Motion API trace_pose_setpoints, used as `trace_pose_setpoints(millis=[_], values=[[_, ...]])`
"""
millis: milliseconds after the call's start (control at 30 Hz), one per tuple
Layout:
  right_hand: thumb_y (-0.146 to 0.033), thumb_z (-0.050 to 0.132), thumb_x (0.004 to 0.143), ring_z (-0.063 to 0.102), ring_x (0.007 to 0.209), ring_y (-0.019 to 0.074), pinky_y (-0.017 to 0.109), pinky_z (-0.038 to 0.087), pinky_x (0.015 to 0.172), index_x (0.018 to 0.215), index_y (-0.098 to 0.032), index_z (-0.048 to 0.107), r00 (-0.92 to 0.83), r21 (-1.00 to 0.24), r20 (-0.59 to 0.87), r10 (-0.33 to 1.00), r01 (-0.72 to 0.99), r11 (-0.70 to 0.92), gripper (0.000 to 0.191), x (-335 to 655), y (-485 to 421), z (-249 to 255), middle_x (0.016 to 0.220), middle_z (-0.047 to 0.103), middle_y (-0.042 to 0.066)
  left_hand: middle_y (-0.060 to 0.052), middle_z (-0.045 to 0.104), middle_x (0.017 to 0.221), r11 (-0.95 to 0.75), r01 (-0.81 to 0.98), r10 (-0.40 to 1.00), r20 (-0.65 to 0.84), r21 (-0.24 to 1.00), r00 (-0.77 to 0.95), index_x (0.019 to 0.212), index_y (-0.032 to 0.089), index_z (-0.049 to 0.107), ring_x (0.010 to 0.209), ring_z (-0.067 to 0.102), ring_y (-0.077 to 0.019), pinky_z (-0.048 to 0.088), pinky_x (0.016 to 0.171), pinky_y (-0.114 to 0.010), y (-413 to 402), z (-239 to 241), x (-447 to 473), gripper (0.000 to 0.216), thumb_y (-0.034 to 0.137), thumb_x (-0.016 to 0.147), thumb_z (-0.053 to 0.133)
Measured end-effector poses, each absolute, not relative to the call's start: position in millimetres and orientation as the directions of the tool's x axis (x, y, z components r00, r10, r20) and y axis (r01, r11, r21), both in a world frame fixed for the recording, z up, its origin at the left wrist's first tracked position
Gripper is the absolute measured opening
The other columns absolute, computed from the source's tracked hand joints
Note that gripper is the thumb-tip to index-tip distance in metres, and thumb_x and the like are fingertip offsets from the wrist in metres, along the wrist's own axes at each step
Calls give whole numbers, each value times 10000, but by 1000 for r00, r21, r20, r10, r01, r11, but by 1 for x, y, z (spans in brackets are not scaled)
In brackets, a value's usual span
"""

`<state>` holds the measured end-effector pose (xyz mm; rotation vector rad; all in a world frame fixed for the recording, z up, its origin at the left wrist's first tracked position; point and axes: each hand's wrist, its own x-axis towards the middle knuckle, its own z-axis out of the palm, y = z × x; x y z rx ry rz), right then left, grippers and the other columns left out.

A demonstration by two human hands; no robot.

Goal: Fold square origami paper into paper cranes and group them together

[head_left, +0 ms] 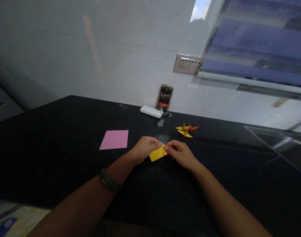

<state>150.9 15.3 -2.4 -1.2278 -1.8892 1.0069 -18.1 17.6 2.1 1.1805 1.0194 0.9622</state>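
A folded piece of yellow origami paper (156, 154) is held up between my two hands, with a crease line across it. My left hand (145, 148) pinches its upper left part, thumb on top. At its right end, the thumb and curled fingers of my right hand (180, 152) grip it. The thumbs are close together near the upper edge. Fingers beneath the paper are hidden. Left of my hands lies a stack or sheet of pink square paper (115, 139). Behind my right hand sit folded paper cranes, yellow ones (185, 133) and an orange one (193, 128).
The black countertop (66, 138) runs along a tiled wall (130, 65). Against the wall are a white power bank (151, 111) with a beaded strap (167, 114) and a blurred-out upright object (165, 97). A sink (286, 141) lies to the right, below a socket panel (187, 64).
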Motion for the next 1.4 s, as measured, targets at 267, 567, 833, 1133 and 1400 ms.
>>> trace_pose_setpoints(millis=[267, 567, 833, 1133, 1400], values=[[-389, 504, 760, 397, 423, 56, 177, 309, 398, 644, -158, 500, -393, -912, 4, 920, 375, 164, 259, 151, 13, 3, 541, 463, -40, -20, 588, 551, 181, -61, 943, -155, 982, 295, 627, 109, 614, 476, 497, -95, 344, 478, -217, 18, 2, -18, 235, 342, 636, 637], [-404, 504, 755, 382, 437, 58, 181, 296, 407, 654, -159, 498, -390, -882, 17, 921, 427, 197, 266, 154, 17, -4, 539, 440, -44, 3, 557, 516, 141, 11, 956, -139, 990, 257, 601, 113, 587, 448, 475, -86, 325, 449, -213, 21, -1, -18, 356, 467, 638, 605], [-391, 506, 755, 391, 452, 65, 192, 288, 426, 637, -160, 512, -398, -840, 55, 916, 477, 258, 260, 153, 16, -3, 529, 444, -41, -5, 576, 548, 91, 122, 964, -118, 988, 237, 626, 116, 596, 477, 494, -95, 345, 466, -216, 17, 0, -18, 263, 370, 597, 660], [-369, 515, 746, 410, 468, 71, 191, 294, 430, 637, -159, 516, -405, -850, 52, 913, 462, 253, 237, 153, 15, -2, 542, 469, -33, -2, 571, 530, 79, 93, 962, -100, 993, 254, 610, 115, 588, 466, 493, -89, 345, 463, -212, 17, 0, -17, 181, 287, 614, 645], [-310, 522, 737, 429, 515, 78, 200, 336, 491, 688, -148, 568, -414, -881, 111, 903, 380, 282, 176, 150, 14, -2, 573, 498, -23, 4, 585, 526, 42, 65, 956, -59, 997, 286, 580, 120, 601, 486, 510, -89, 365, 497, -215, 18, -1, -17, 103, 211, 595, 646]])
